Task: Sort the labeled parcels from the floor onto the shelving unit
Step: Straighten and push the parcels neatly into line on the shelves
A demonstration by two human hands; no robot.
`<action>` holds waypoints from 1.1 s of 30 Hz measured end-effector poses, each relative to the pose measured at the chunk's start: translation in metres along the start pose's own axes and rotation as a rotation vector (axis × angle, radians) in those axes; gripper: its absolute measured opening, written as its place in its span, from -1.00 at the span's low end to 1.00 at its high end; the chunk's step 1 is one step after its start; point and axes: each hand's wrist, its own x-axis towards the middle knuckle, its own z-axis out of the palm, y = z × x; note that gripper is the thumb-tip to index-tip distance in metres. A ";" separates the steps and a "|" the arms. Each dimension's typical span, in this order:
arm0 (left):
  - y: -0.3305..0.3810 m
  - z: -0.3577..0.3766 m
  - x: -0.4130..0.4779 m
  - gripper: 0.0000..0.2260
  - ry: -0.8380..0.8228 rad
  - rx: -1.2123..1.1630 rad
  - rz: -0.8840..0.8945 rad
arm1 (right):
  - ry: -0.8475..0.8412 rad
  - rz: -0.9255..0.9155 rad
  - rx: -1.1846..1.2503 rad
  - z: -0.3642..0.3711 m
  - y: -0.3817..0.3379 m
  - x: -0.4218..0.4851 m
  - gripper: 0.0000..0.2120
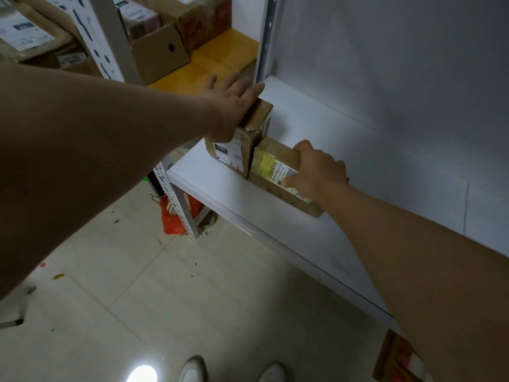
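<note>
Two brown taped parcels stand side by side on the white shelf (275, 216). The taller upright parcel (239, 144) carries a white label with a dark tag; my left hand (234, 106) rests flat on its top with fingers spread. To its right lies a lower parcel (278, 177) with a yellow-and-white label, touching the tall one. My right hand (314, 169) grips this lower parcel, fingers curled over its far edge and thumb on the label.
A neighbouring rack at upper left holds several cardboard boxes (159, 53) on a yellow board (220, 59). A white upright post (265, 37) stands behind the parcels. An orange bag (172, 219) lies under the shelf. Another parcel (396, 359) sits on the tiled floor at bottom right.
</note>
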 end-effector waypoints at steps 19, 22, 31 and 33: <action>0.258 -0.018 -0.059 -0.22 -0.135 -0.050 0.602 | -0.094 0.399 -0.061 -0.077 0.212 -0.195 -0.21; 0.272 -0.009 -0.057 -0.22 -0.136 -0.080 0.549 | -0.126 0.350 -0.075 -0.066 0.221 -0.192 -0.09; 0.220 0.014 -0.060 -0.37 0.048 -0.059 0.241 | -0.213 0.152 0.025 -0.050 0.212 -0.174 -0.26; 0.211 0.021 -0.063 -0.35 0.031 -0.063 0.208 | -0.244 0.173 0.055 -0.048 0.207 -0.171 -0.13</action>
